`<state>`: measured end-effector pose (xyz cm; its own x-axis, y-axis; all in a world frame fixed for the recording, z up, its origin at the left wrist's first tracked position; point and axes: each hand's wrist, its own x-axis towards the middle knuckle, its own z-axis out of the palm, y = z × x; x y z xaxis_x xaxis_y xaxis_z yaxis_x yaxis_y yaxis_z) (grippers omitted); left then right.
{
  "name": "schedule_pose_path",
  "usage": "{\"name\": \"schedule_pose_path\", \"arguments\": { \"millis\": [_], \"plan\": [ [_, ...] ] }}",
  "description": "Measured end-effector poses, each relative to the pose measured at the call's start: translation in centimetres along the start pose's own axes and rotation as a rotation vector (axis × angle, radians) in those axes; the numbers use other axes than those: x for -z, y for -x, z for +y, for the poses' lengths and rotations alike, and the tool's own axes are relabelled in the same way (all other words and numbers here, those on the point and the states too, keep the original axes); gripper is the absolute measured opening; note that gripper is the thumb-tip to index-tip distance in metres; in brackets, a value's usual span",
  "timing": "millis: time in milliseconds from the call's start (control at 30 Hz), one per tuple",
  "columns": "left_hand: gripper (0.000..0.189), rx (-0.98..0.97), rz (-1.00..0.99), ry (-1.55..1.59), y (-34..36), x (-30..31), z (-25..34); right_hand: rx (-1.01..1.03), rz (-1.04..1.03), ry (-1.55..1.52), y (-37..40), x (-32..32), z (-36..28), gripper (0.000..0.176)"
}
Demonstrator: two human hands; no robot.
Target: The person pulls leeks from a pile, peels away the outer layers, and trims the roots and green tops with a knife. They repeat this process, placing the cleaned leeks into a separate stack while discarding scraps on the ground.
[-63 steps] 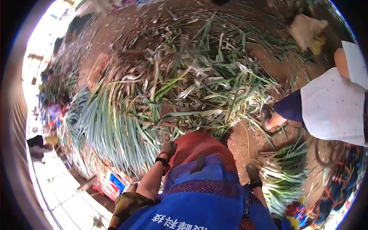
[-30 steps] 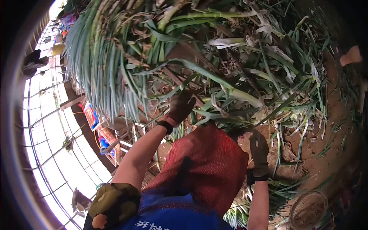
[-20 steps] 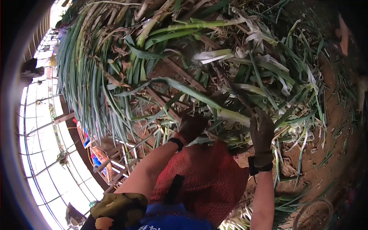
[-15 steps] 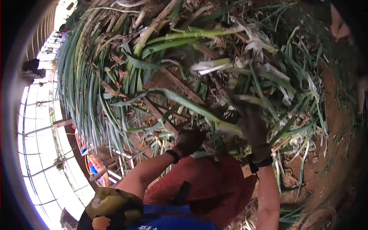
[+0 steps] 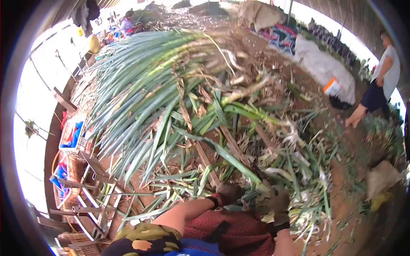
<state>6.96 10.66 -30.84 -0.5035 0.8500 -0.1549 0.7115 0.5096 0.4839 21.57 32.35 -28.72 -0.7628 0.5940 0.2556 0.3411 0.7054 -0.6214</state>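
Note:
My left hand point(image 5: 229, 194), in a dark glove, is closed beside the lower end of a wooden strip point(image 5: 207, 162); what it holds, if anything, is hidden. To its right my right hand point(image 5: 279, 201), also gloved, is closed around the pale lower end of a long green onion stalk point(image 5: 232, 160). The stalk slants up and left, across the wooden strips. Cut leaves and peeled scraps point(image 5: 299, 187) lie around both hands. Beyond them a large pile of long green onions point(image 5: 141, 89) spreads, leaves to the left and roots to the right.
Wicker baskets point(image 5: 74, 166) with blue and red things stand at the left, near a metal frame point(image 5: 87, 209). A person point(image 5: 386, 72) stands at the far right. Behind are a white sack point(image 5: 320, 64), an orange and white container point(image 5: 332, 87) and another person point(image 5: 127, 25).
The view has tilted up, so the whole pile, the baskets and the person at the right now show. Both hands sit lower in the picture, and the right is still at the stalk's end.

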Motion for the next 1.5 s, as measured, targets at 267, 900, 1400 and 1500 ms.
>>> {"name": "schedule_pose_path", "arguments": {
  "millis": [267,900,1400,1500],
  "plan": [
    [0.059,-0.126,0.240,0.304,2.0,3.8,-1.1,-0.081,-0.103,0.174,-8.8,-3.3,-4.6,0.034],
    [0.027,0.312,-0.211,2.100,0.9,14.1,-0.2,0.215,-0.234,0.226,6.7,6.7,-27.4,0.056],
    [0.054,-0.345,0.013,1.001,11.7,18.9,-2.6,0.170,-0.271,-0.031,3.1,2.1,-31.0,0.099],
    [0.062,-0.225,-0.153,0.942,13.0,21.8,-3.8,0.161,-0.127,0.196,2.8,2.9,-30.1,0.095]
  ]
}}
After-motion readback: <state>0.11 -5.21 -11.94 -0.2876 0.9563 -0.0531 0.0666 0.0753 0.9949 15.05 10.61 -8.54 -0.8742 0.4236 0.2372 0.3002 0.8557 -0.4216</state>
